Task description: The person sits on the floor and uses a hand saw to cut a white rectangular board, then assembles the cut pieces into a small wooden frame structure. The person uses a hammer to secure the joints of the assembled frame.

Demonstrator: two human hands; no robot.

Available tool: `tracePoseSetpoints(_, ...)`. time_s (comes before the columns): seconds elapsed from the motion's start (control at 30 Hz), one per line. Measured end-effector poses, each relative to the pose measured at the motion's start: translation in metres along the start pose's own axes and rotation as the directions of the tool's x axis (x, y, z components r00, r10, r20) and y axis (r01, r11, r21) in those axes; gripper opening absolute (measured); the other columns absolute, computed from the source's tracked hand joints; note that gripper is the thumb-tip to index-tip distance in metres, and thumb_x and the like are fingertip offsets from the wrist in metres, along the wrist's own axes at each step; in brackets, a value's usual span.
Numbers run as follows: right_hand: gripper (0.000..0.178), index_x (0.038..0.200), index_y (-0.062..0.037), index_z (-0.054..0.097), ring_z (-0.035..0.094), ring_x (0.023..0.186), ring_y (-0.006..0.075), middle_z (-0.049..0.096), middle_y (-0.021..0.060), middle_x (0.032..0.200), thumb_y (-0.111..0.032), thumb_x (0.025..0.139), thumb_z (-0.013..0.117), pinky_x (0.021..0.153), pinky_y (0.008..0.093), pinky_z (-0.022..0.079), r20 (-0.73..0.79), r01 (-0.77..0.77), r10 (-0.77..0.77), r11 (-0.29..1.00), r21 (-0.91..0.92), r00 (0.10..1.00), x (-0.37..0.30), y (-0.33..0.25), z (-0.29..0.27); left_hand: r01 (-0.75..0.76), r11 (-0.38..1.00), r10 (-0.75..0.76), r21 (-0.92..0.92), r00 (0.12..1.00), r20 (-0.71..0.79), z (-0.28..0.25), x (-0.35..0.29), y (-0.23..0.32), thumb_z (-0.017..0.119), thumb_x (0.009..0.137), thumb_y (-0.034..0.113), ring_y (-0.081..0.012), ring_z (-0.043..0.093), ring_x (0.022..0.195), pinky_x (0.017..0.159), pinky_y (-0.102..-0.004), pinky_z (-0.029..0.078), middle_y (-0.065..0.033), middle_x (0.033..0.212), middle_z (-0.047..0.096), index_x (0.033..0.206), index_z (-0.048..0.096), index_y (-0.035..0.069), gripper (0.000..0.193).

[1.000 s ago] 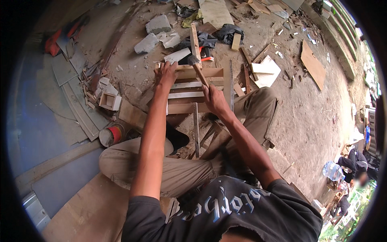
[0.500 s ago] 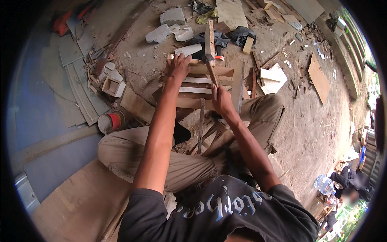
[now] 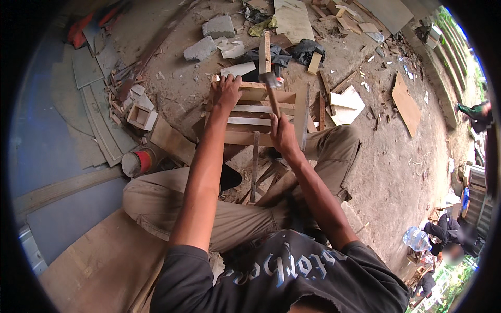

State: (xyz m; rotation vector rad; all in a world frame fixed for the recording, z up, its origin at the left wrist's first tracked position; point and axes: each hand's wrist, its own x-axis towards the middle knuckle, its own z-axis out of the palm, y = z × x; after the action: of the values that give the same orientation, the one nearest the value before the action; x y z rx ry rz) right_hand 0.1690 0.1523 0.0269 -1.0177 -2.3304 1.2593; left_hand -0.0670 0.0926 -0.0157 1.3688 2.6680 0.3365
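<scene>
A slatted wooden frame (image 3: 249, 137) rests in front of my crossed legs. My left hand (image 3: 227, 89) grips its far left corner, fingers bent over the far board. In my right hand (image 3: 284, 134) is a hammer (image 3: 274, 100), held by its wooden handle over the right part of the frame. Its metal head, smeared by motion, is by the far board, near the lower end of an upright-looking wood strip (image 3: 265, 51). Whether the head touches the wood I cannot tell. A narrow wooden stick (image 3: 254, 169) runs from the frame's near side toward my legs.
Beyond the frame lie black plastic (image 3: 308, 52), grey blocks (image 3: 218, 26) and wood scraps. A small wooden box (image 3: 141, 116) and a tin can (image 3: 136, 163) stand left. A brown board (image 3: 406, 104) lies right. Another person (image 3: 450, 232) sits far right, near a clear water bottle (image 3: 416, 239).
The view has shifted slightly. My right hand still holds the hammer, whose head is now blurred and a little lower. My left hand keeps to the frame's far left corner.
</scene>
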Motion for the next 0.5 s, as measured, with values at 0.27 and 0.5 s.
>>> tracePoseSetpoints(0.27, 0.040, 0.093, 0.0049, 0.055, 0.059, 0.080, 0.0544, 0.059, 0.0335, 0.075, -0.034, 0.103, 0.048, 0.064, 0.0551, 0.045, -0.067, -0.031, 0.043, 0.984, 0.176, 0.997, 0.005, -0.019, -0.015, -0.127, 0.984, 0.131, -0.127, 0.991, 0.025, -0.007, 0.005, -0.007, 0.075, 0.075, 0.014, -0.0372, 0.042, 0.132, 0.107, -0.0536, 0.034, -0.0182, 0.139, 0.047, 0.138, 0.047, 0.016, 0.069)
tracePoseSetpoints(0.5, 0.039, 0.093, 0.0038, 0.053, 0.059, 0.073, 0.0530, 0.059, 0.0314, 0.072, -0.034, 0.104, 0.048, 0.060, 0.0525, 0.044, 0.036, 0.007, -0.008, 0.999, 0.048, 0.999, -0.002, 0.000, 0.007, 0.087, 0.772, -0.284, -0.629, 0.933, -0.219, -0.008, -0.021, -0.089, 0.068, 0.072, 0.012, -0.0358, 0.037, 0.139, 0.115, -0.0445, 0.030, -0.0237, 0.146, 0.041, 0.148, 0.032, 0.005, 0.085)
